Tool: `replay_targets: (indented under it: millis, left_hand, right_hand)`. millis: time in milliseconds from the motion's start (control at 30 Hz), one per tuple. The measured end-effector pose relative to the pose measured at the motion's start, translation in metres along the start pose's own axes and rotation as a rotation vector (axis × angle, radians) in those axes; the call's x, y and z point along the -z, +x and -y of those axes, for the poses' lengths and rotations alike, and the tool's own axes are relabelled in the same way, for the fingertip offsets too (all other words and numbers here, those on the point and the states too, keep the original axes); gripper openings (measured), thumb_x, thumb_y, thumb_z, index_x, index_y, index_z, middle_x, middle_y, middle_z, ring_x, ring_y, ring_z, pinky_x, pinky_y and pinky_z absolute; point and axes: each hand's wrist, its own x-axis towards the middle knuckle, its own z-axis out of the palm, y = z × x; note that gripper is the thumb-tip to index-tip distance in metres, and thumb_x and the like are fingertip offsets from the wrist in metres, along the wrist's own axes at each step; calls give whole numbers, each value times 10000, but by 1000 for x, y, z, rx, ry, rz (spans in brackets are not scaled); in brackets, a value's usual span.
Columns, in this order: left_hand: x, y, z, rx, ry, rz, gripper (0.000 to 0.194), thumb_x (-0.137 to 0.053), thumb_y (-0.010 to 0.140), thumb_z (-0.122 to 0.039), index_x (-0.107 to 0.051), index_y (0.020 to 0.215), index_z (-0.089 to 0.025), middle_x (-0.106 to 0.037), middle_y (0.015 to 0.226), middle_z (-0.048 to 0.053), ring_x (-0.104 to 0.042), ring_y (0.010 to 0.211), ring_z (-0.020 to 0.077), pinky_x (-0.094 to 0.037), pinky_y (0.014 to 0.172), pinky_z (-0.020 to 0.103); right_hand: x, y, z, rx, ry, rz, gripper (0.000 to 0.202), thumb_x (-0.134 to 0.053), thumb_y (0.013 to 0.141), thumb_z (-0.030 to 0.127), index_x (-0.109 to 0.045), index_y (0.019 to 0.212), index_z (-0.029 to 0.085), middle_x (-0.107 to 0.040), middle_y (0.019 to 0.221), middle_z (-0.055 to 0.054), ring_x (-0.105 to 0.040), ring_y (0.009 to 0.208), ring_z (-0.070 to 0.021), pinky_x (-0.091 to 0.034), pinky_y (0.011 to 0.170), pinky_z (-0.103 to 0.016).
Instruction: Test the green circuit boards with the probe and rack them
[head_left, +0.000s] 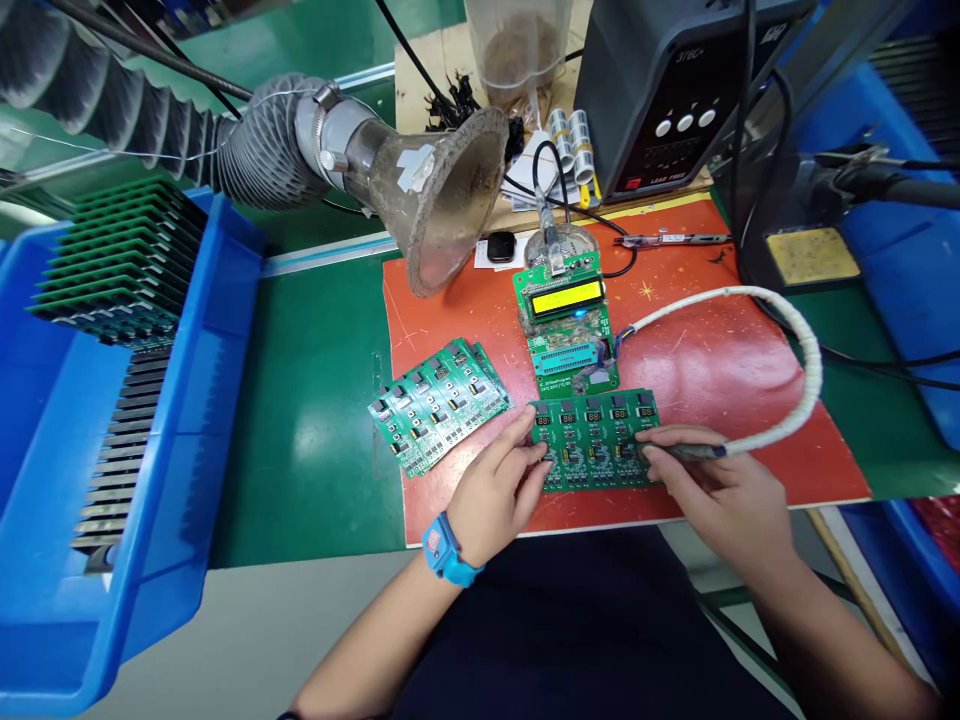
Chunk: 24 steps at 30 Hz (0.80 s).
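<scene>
A green circuit board panel [595, 442] with a row of small displays lies on the red mat [720, 370]. My left hand [499, 485] grips its left edge, fingers bent over the board. In my right hand [712, 480] is a dark probe [694, 451], its tip over the panel's right part; a white-wrapped cable [806, 350] runs from it. Behind the panel sits a programmer board [568, 330] with a lit yellow screen, a blue light and a teal socket. Left of my left hand, a stack of similar panels [442, 405] rests at a slant.
On the left, a blue bin [169, 440] holds upright green boards [124, 260]. A fume funnel [457, 200] hangs over the mat's back left. Behind are a black soldering station [675, 110], a pen [675, 240] and a small black case [501, 247]. A sponge [814, 256] lies right.
</scene>
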Motion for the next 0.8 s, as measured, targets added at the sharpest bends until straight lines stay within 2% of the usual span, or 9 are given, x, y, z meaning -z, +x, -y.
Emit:
replay_targets:
  millis: [267,533,667,800]
  left_hand:
    - [1,2,2,-29,21,-15,105,-621,937,-168,-628,1029,-119,-597,1357,211,-663,1178,264,-603,973,356]
    - [1,-1,2,-13,-7,-11,168,-623,941,-196,-620,1099,-139,-592,1366,200,-648,1204,253,-597,985,366]
    - [6,-1,2,-14,26,72,340,-636,935,-349,-579,1185,-126,-535,1412,244,-583,1281,304,-584,995,423]
    - [7,-3,4,-30,19,129,576,-705,844,-500,-547,1231,-103,-478,1447,283,-510,1344,348,-549,1033,466]
  right_hand:
    - [-2,0,0,-7,-13,-6,144,-633,922,354,-676,948,219,-724,926,-46,-691,655,-157,-606,659,-280]
    - [-2,0,0,-1,-10,-10,131,-637,920,345,-669,943,221,-720,912,-37,-678,634,-143,-596,645,-266]
    - [-2,0,0,-4,-18,-3,121,-637,920,334,-673,949,222,-719,925,-36,-675,632,-137,-596,642,-257]
    - [0,0,1,-6,0,4,111,-639,917,325,-677,944,225,-722,934,-35,-671,619,-131,-601,631,-250]
